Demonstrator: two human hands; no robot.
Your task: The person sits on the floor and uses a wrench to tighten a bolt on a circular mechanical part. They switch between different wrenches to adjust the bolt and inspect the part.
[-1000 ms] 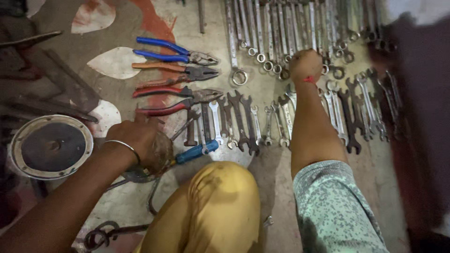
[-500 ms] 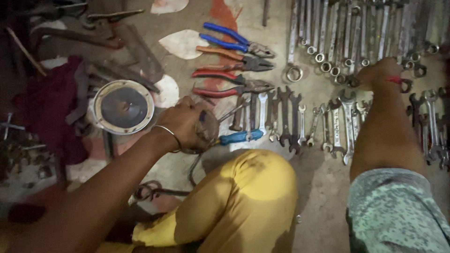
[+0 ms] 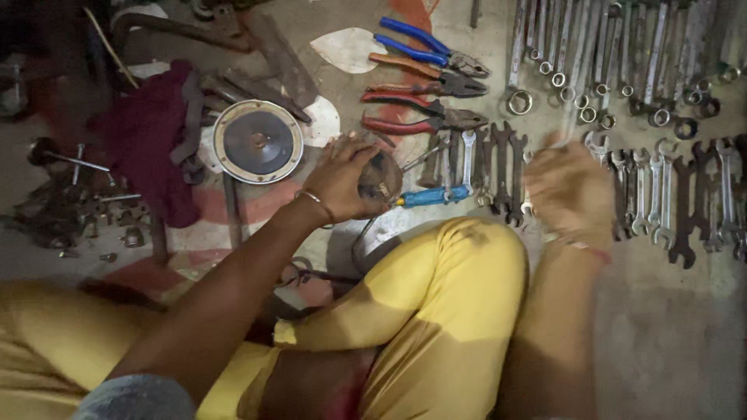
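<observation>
Head view: the left hand (image 3: pixel 342 177) grips a small round dark rusty metal part (image 3: pixel 379 177) low over the floor (image 3: pixel 669 342). It looks hard, heavy and greasy; hold its rim. The right hand (image 3: pixel 572 190) is blurred; I cannot tell its grip.

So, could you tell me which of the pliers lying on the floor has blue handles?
The topmost pair of pliers, farthest from the person's left hand. Its handles are blue, while the three pairs below it have orange or red handles.
</observation>
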